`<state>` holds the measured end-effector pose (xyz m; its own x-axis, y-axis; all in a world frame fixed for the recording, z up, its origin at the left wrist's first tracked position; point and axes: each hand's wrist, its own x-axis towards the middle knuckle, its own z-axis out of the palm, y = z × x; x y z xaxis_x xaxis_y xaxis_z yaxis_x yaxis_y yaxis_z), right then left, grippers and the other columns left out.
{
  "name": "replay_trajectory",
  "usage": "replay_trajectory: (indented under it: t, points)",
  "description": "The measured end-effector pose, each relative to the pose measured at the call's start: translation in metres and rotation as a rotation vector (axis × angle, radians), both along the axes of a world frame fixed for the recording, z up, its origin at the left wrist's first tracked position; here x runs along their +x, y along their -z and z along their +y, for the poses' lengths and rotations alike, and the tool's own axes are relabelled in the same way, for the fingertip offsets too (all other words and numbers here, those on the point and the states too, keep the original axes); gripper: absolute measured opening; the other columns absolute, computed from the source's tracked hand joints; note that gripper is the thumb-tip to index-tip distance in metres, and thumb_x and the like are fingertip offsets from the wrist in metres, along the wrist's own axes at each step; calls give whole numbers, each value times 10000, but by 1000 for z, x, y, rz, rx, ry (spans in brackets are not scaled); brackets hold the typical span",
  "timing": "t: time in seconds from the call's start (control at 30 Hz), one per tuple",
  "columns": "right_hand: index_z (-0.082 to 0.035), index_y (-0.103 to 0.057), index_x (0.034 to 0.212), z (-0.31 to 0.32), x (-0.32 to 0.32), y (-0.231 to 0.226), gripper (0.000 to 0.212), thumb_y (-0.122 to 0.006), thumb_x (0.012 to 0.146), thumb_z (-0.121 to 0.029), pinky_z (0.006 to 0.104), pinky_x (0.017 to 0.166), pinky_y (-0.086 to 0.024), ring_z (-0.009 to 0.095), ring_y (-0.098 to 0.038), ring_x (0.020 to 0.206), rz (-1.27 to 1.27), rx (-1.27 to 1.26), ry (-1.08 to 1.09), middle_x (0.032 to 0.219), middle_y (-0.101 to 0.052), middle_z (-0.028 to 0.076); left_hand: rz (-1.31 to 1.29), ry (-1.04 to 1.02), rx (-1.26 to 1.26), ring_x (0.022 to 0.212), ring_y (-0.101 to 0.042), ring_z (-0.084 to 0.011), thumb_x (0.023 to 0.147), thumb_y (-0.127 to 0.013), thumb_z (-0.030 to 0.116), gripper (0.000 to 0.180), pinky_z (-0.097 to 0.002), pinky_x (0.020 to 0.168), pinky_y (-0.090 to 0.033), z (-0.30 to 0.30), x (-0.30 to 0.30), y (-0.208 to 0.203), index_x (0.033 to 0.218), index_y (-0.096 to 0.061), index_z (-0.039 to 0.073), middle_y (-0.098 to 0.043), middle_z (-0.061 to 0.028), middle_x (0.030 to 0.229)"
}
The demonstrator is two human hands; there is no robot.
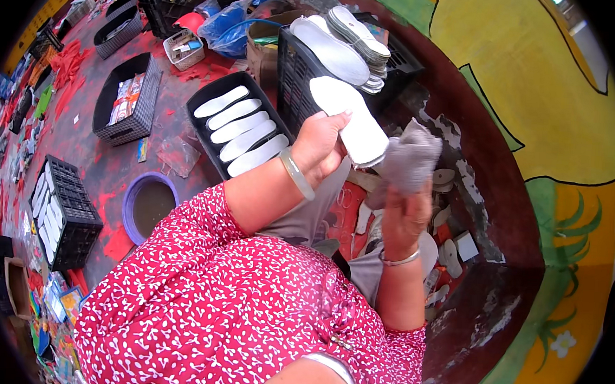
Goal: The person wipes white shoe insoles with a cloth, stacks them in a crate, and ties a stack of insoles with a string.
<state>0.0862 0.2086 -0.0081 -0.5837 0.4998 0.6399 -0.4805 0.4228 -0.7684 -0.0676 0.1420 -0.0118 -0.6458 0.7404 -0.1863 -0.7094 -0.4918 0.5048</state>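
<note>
My left hand (320,145) grips a white shoe insole (353,117), thumb on its upper face and fingers beneath. The insole slants down to the right, its lower end looking thick and frayed at the edge. In my right hand (406,219) is a crumpled grey cloth (412,156), held up against or very near that lower end; whether they touch I cannot tell. Just beyond my left hand, stacked insoles (359,37) lie on a black crate (296,86). More white insoles (241,127) sit in a row in a black basket (200,87) to the left.
A purple tub of murky liquid (151,207) stands left of my arm. Farther left are a black crate of white insoles (74,213) and a grey basket with packets (127,96). Insoles and scraps (444,253) litter the floor at right, beside a painted wall (551,115).
</note>
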Motion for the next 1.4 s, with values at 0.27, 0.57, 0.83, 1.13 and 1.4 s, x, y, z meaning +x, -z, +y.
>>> replay_trajectory:
  t: [0.27,0.57,0.83,1.13,1.4]
  points:
    - [39,-569,1091,-9,-10,-18,218,-517,884,-5,340,808,-488,285,-605,990,-36,689,356,1079,-608,166,28,120,31,979,-602,-253,948,-448,89,272,-390,879,-490,-1,22,8,1180,-471,-49,-593,-168,1092]
    - [-26,-495,1239,18,13,-17,326,-439,984,-223,353,912,-456,209,-565,1050,94,-703,28,1156,-578,97,266,160,37,936,-628,-217,876,-587,70,346,-347,822,-527,-20,8,2,1188,-453,0,-608,-148,1053]
    - [-12,-480,1239,28,13,-29,379,-451,981,-289,337,881,-478,205,-588,1004,39,-946,-169,1155,-585,94,357,388,68,895,-648,-214,939,-543,204,393,-362,756,-557,-34,21,5,1268,-400,43,-607,-127,1061]
    - [14,-503,1165,25,0,-13,376,-562,939,-281,264,813,-453,116,-557,926,-351,-269,70,1059,-612,64,824,440,-47,1166,-483,-148,929,-557,130,656,-309,956,-432,-43,38,22,1448,-164,58,-444,-82,1313]
    - [12,-547,1170,54,5,20,334,-543,950,-240,260,815,-458,106,-560,915,-453,-333,-15,1015,-634,44,549,543,-75,1142,-515,-152,858,-625,37,702,-317,958,-442,-44,38,49,1432,-221,59,-485,-82,1282]
